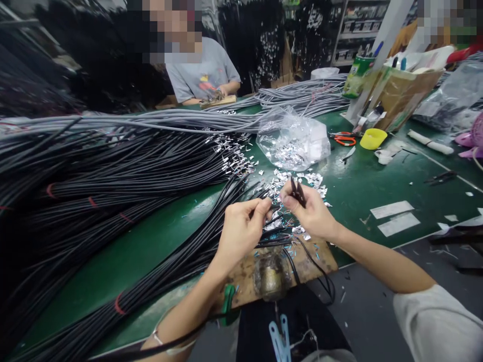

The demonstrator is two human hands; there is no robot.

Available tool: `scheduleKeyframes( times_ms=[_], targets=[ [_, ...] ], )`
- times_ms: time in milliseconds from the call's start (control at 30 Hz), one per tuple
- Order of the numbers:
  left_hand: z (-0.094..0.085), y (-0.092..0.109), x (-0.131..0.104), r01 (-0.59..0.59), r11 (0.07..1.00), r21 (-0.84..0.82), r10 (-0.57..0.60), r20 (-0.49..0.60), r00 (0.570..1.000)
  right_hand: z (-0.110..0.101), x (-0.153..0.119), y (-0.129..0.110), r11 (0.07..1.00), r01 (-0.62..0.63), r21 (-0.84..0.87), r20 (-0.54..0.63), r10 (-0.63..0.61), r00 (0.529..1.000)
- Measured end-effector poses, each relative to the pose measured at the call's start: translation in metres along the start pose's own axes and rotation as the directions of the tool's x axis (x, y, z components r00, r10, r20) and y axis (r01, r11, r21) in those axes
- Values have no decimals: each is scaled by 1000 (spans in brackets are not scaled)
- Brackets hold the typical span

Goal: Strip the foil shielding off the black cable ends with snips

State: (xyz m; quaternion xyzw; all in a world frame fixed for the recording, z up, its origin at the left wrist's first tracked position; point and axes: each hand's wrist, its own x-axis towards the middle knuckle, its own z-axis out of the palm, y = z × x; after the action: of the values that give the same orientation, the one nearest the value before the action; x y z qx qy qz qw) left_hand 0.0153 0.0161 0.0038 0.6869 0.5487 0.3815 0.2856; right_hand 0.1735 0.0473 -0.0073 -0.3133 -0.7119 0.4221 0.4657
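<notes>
My left hand [241,226] is closed, its thumb and forefinger pinching the end of a black cable [177,339] that runs back beside my forearm. Just to the right, my right hand [319,213] grips small dark pliers [297,191], their two pointed tips standing up and slightly apart. The fingertips of my right hand are near the cable end, but I cannot tell whether they touch it. Under my hands lie scraps of silver foil [315,180] and stripped cable ends with thin coloured wires. A bundle of black cables [184,236] passes left of my left hand.
Grey cables [166,122] cross the green table [358,186] behind black bundles [151,171]. Nearby are a clear plastic bag [294,141], orange-handled scissors [344,140], a yellow ring [373,139], and a wooden board [241,281] with a metal device [272,274]. A person [206,70] works opposite.
</notes>
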Motion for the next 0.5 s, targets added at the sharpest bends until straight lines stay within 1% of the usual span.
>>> scheduleKeyframes(
  times_ms=[33,67,100,133,167,200,233,267,300,333,367,400,433,467,500],
  targets=[
    [1,2,-2,24,1000,-14,-24,38,999,-2,-1,0,977,98,-188,-73,-114,991],
    [2,4,-5,33,999,-12,-32,58,998,-3,-2,1,923,156,-351,-117,-209,971],
    [2,6,-7,30,1000,-2,-30,61,998,-4,-2,2,872,175,-457,-144,-266,953],
    [2,7,-8,27,1000,10,-27,48,998,-5,-1,2,854,167,-493,-164,-280,946],
    [2,7,-9,28,999,16,-28,28,999,-5,0,3,878,144,-457,-170,-244,955],
    [1,6,-9,33,999,10,-33,13,999,-5,2,3,928,102,-357,-158,-167,973],
    [0,4,-8,41,999,-8,-41,7,999,-4,4,3,977,35,-212,-120,-62,991],
    [0,1,-6,53,998,-37,-52,12,999,-3,6,2,997,-52,-50,-50,50,998],
    [-1,-1,-4,67,995,-69,-65,23,998,-1,7,1,985,-146,91,43,143,989],
    [-1,-3,-3,79,992,-96,-76,33,997,0,8,1,958,-220,181,124,200,972],
    [0,-5,-1,88,990,-114,-84,41,996,0,8,0,945,-250,211,164,218,962],
    [1,-5,-1,91,989,-116,-87,43,995,0,8,-1,958,-227,177,148,202,968],
    [2,-5,-1,89,991,-103,-86,33,996,-1,7,-1,984,-159,82,86,152,985],
    [3,-5,-2,81,993,-80,-80,16,997,-4,7,-1,996,-71,-59,-3,71,997],
    [4,-4,-3,77,995,-59,-77,0,997,-8,8,0,976,6,-218,-97,-27,995]
  ],
)
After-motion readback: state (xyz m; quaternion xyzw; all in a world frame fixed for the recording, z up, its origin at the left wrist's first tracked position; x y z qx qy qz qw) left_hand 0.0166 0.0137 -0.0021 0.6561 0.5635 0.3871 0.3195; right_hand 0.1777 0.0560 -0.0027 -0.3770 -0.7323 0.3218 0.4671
